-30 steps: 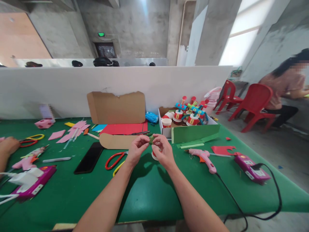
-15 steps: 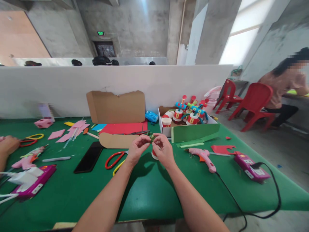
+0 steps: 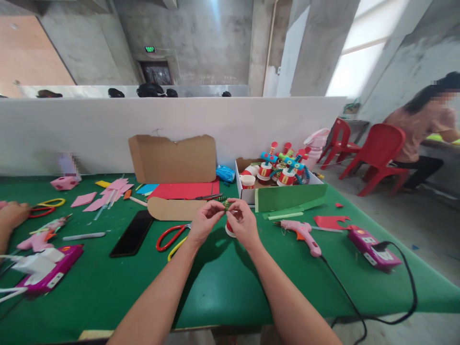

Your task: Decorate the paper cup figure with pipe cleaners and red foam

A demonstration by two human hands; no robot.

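Observation:
My left hand (image 3: 203, 222) and my right hand (image 3: 244, 221) meet above the green table (image 3: 215, 287), both pinching a small coiled green pipe cleaner (image 3: 226, 205) between their fingertips. A red and white paper cup (image 3: 229, 230) stands on the table just under my right hand, mostly hidden by it. Red-handled scissors (image 3: 170, 237) lie to the left of my left wrist.
A pink glue gun (image 3: 304, 234) with a black cord lies to the right, beside a magenta box (image 3: 373, 248). A white box (image 3: 280, 189) holds finished cup figures. A black phone (image 3: 133, 234), cardboard (image 3: 174, 160), red sheet and pink paper scraps lie behind. Another person's hand (image 3: 12, 215) is at far left.
My hands have stayed in place, with the fingers shifting slightly on the coiled pipe cleaner. The view has barely moved.

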